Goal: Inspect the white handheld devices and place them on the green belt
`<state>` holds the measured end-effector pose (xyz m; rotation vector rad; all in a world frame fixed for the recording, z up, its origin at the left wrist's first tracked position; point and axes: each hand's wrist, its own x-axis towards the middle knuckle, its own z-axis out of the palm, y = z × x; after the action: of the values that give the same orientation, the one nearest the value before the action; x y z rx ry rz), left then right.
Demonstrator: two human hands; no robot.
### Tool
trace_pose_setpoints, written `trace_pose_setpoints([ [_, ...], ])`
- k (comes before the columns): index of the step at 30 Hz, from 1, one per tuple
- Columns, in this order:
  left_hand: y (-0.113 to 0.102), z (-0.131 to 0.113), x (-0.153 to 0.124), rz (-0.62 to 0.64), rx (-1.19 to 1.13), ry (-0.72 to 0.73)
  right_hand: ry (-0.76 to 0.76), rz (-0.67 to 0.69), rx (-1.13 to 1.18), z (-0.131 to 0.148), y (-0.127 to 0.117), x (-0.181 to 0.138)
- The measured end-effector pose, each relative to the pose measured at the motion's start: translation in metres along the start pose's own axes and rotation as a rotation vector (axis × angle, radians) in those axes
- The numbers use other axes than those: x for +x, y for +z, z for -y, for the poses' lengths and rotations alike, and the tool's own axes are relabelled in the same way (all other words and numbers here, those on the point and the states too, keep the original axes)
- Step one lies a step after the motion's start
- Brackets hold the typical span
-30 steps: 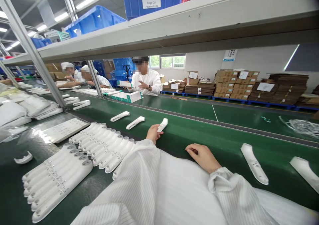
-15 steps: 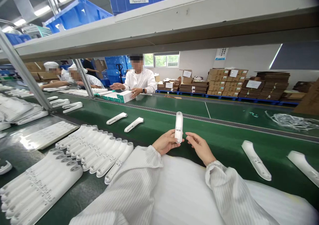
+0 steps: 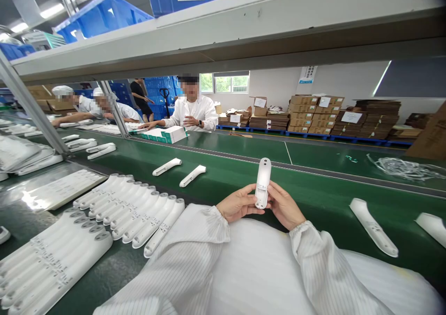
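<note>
I hold a white thermometer-shaped plastic device (image 3: 263, 180) upright above the green conveyor belt (image 3: 313, 199). My left hand (image 3: 239, 203) grips its lower end from the left, fingers closed on it. My right hand (image 3: 284, 206) closes on the same lower end from the right. Both sleeves are white. Two similar white devices (image 3: 193, 175) lie on the belt to the left, and two more (image 3: 374, 226) lie at the right.
Rows of white shells (image 3: 139, 213) lie side by side on the bench at my left. A grey shelf (image 3: 244, 31) with blue bins (image 3: 101, 17) hangs overhead. Across the belt, workers in white sit beside green-white boxes (image 3: 163, 134). Cardboard stacks (image 3: 313, 115) stand behind.
My left hand picked a device off the belt and raised it upright. My right hand came up from the bench edge and closed on its lower end.
</note>
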<state>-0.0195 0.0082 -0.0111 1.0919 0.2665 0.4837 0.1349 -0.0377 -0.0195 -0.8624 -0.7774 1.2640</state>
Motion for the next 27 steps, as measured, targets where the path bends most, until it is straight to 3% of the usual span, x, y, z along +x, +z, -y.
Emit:
trace_pose_setpoints([
  [5,0.001,-0.001,-0.001,0.011,0.003,0.000,0.008,0.074,0.050,0.003,0.002,-0.003],
  [10,0.003,-0.002,-0.001,-0.018,0.066,0.023,0.002,0.063,0.036,0.006,0.003,-0.005],
  [16,0.005,0.008,0.008,-0.176,0.355,0.132,-0.060,-0.028,-0.028,-0.001,0.003,-0.001],
  [20,0.003,0.013,0.014,-0.286,0.542,0.189,0.015,-0.023,0.043,-0.001,0.001,0.002],
  [22,-0.005,0.009,0.014,-0.399,0.669,0.237,0.083,-0.032,0.072,0.002,0.000,0.001],
  [25,-0.025,-0.003,0.008,-0.704,1.060,0.342,0.125,-0.014,0.067,0.008,-0.001,-0.002],
  [27,-0.041,-0.014,0.000,-0.897,1.343,0.317,0.121,0.022,0.044,0.010,-0.001,-0.005],
])
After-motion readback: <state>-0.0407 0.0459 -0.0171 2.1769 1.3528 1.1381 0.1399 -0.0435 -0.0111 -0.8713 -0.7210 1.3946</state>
